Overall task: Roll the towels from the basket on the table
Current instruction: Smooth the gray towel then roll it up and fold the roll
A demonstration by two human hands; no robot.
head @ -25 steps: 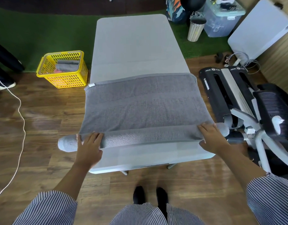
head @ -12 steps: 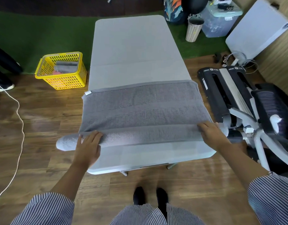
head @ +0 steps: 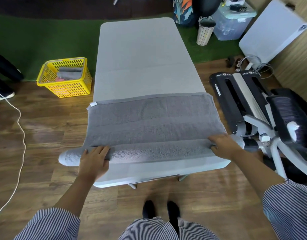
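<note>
- Since 1 s ago: roll (head: 158, 149) has gone further from the table's (head: 145, 66) near edge; more bare tabletop shows between roll and that edge, and the flat part of the towel (head: 154, 118) is shorter.
- Towel's far hem has also slid nearer; white tag corner (head: 93, 104) stays at the table's left edge.
- Left hand (head: 93, 161) still lies flat on the roll's left part, fingers straight and close together, pressing down, not gripping.
- Right hand (head: 224, 144) still on the roll's right part, fingers extended over the top; fingertips curve past the roll, so whether they hook it I cannot tell.
- Hidden: both hands cover parts of the roll; table legs mostly out of sight under the top.
- Roll ends overhang both long sides of the table, left end pale and clear of the left edge, right end just past the right hand.
- Room: far half of the table beyond the towel is bare.
- Right of table: black stepper machine (head: 239, 101) near the edge.
- Left of table, on the floor: yellow basket (head: 66, 87) with folded towels inside, their count unclear.
</note>
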